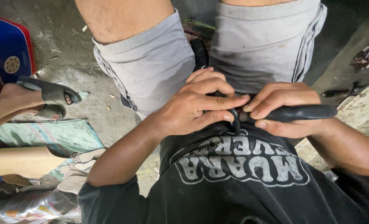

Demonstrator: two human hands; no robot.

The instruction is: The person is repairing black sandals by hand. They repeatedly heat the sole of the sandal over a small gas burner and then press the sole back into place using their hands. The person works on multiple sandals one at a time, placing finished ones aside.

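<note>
A black rubber tube (305,112) lies across my lap, over my grey shorts (159,62) and black printed shirt (242,166). My right hand (282,108) grips the tube's thick part. My left hand (197,103) pinches the tube's folded end, thumb and fingers closed on the rubber right next to the right hand. The fingertips of both hands almost touch. A thin black piece (235,122) hangs down between them; part of the tube is hidden under my fingers.
Another person's foot in a dark sandal (51,95) rests at the left on the concrete floor (68,49), with their leg (18,161) below. A blue and red tin (6,54) stands far left. Printed sacks (56,137) lie on the floor. Small tools (338,93) are at the right.
</note>
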